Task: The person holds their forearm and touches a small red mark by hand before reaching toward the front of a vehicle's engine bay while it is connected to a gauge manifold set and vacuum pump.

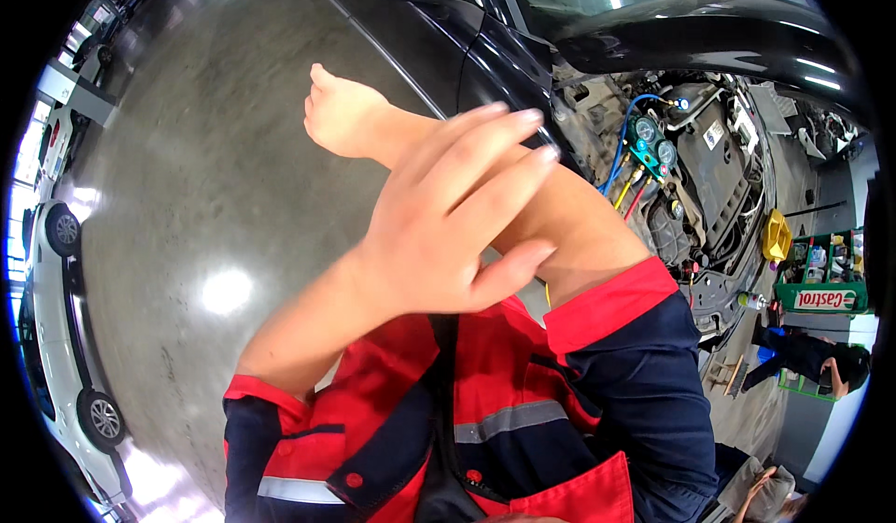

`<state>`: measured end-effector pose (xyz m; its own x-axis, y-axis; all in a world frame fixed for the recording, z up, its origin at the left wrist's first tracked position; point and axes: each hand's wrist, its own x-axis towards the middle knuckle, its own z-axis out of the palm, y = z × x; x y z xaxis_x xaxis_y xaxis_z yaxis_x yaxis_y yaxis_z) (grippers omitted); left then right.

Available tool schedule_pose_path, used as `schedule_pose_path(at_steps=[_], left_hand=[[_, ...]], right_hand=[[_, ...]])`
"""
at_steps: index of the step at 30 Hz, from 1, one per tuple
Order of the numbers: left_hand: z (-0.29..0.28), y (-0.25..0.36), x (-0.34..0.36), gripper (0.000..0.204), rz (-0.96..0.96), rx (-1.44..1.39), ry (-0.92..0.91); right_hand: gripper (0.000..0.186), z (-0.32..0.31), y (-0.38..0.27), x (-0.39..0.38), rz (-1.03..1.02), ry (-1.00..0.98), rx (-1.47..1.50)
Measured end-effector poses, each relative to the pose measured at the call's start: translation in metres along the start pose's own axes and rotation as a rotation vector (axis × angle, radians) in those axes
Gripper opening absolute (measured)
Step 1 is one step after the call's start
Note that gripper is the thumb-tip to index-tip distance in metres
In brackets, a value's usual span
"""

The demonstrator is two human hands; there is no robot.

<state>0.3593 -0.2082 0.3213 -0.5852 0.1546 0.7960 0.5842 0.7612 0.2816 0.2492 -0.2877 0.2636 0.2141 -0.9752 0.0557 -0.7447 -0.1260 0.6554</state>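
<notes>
My forearms cross in front of my chest. My left hand (453, 210) reaches across from the lower left, fingers spread and slightly blurred, over my right forearm (569, 215). Whether it touches the skin I cannot tell. Past it, my right hand (343, 117) is curled into a fist with the thumb sticking out, and no object shows in it. To the right stands a black car (425, 33) with its hood (719, 33) raised. A manifold gauge set (651, 145) with a blue, a yellow and a red hose sits over its engine bay (719, 168).
A yellow container (777, 237) and a green rack of bottles (821, 285) stand beyond the car's front. One person (807, 360) is at the far right, another (761, 486) at the lower right. White cars (70, 355) line the left side of the grey floor (177, 196).
</notes>
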Motion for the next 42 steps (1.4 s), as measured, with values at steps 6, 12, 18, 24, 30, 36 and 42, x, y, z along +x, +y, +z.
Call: schedule_pose_path(at_steps=[6, 12, 18, 24, 30, 36, 42], left_hand=[[0.021, 0.028, 0.026, 0.061, -0.089, 0.060, -0.346], [0.043, 0.050, -0.004, 0.065, -0.115, 0.136, -0.123], [0.042, 0.067, -0.005, 0.061, -0.121, 0.224, -0.074], [0.042, 0.076, 0.000, 0.061, -0.131, 0.154, -0.045], [0.037, 0.074, -0.001, 0.063, -0.097, 0.149, -0.035], [0.015, 0.057, -0.004, 0.075, -0.034, 0.177, -0.191], [-0.010, 0.009, -0.023, 0.070, -0.038, 0.582, -0.230]], right_hand=[[0.025, -0.010, -0.024, 0.004, -0.109, 0.118, 0.087], [0.027, -0.020, -0.054, -0.001, -0.244, 0.030, -0.068], [0.030, -0.077, -0.068, -0.011, -0.442, 0.161, -0.078], [0.029, -0.093, -0.084, -0.022, -0.463, 0.349, -0.059], [0.027, -0.090, -0.080, -0.026, -0.417, 0.419, -0.107], [0.022, -0.082, -0.062, -0.034, -0.304, 0.521, 0.032], [0.019, -0.060, -0.040, -0.056, -0.176, 0.608, 0.145]])
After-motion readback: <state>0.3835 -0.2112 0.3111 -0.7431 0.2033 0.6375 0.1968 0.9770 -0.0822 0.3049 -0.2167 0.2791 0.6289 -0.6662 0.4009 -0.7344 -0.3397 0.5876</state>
